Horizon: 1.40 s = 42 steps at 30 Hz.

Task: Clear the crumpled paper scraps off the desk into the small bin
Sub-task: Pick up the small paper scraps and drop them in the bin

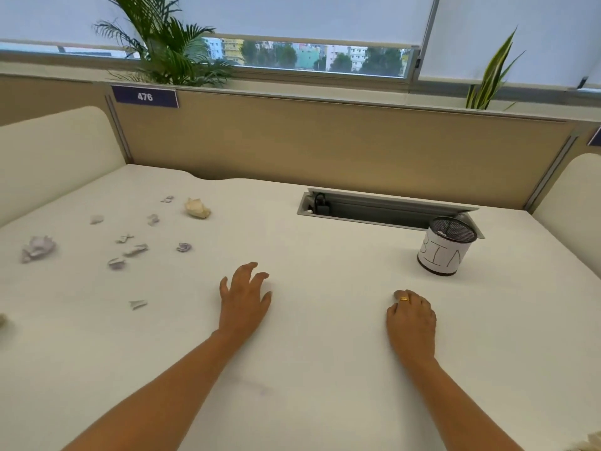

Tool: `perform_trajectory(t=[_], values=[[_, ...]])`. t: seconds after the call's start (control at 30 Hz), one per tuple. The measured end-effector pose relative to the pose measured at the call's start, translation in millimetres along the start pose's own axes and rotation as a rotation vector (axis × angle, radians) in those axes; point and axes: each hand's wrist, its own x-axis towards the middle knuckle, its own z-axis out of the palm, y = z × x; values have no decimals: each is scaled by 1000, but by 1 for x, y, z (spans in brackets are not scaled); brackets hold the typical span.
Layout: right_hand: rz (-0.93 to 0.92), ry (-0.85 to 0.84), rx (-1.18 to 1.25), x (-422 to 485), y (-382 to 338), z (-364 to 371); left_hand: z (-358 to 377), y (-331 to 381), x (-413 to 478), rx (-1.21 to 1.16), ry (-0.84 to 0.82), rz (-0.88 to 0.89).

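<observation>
Ten crumpled paper scraps (pixel 136 249) in full view, all loose on the left half of the white desk (pixel 325 369), well apart from the bin. Two larger than the rest: one cream ball (pixel 197 208) toward the back, one white ball (pixel 38 248) near the left edge. Eight smaller white bits scattered between and around those two, with one flat bit (pixel 138 304) alone at the front. Possibly an eleventh piece (pixel 1 320), cut off by the left border of the view.

One small bin (pixel 439 258): a round black mesh cup wrapped in white paper hand-lettered "BIN", upright at the right back of the desk, just in front of the cable hatch. Something white inside near the rim, too small to identify.

Two bare hands, both forearms reaching in from the front. Left hand (pixel 244 301) at mid-desk, palm down, fingers spread and slightly bent, holding nothing, to the right of the scraps and touching none. Right hand (pixel 411 317) knuckles up on the desk, fingers curled under, one gold ring (pixel 403 298); impossible to tell whether anything sits beneath the fingers. Clear gap between this hand and the bin.

Farther out: one open cable hatch (pixel 387 209) sunk in the desk, one black plug (pixel 322 203) inside. One tan partition (pixel 325 148) behind, with one blue label (pixel 144 97) reading "476". Two green plants beyond it: one palm (pixel 169 43) at left, one striped plant (pixel 491 76) at right.
</observation>
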Motion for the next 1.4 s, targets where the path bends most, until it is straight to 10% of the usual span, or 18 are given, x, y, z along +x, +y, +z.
perform_trajectory(t=[0.83,1.4], values=[[-335,-479,563,-45,-286,50,-95,-238,8,171,-236,-258],[-527,-645,217,-3,-423,80,-107,-282,42,111,-419,66]])
